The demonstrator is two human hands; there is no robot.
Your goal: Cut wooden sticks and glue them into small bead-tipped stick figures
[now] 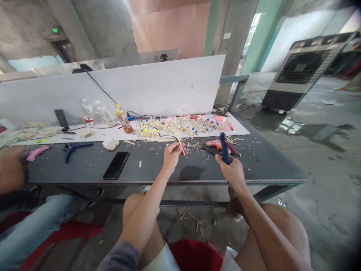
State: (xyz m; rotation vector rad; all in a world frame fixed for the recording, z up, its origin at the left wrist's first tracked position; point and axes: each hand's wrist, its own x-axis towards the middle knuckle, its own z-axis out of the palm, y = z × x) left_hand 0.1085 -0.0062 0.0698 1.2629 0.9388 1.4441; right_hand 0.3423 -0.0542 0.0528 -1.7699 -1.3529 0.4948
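Observation:
A thin wooden stick (pixel 178 140) is pinched between the fingers of my left hand (pixel 172 153), above the table's front part. My right hand (pixel 232 171) is wrapped round a dark blue hand tool (pixel 225 148), which points up and away from me; its working end is not clear. Just behind it lies a pink and orange glue gun (pixel 214 143), partly hidden by my right hand and the tool. Past both hands spreads a cluster of small wooden stick pieces with blue, yellow and pink balls (pixel 169 126).
On the dark table (pixel 152 173) are a black phone (pixel 116 165), a blue cutter-like tool (pixel 75 149), another pink glue gun (pixel 37 153) and a bottle (pixel 124 120). A white panel (pixel 158 84) stands behind. A co-worker's arm (pixel 11 169) rests at left.

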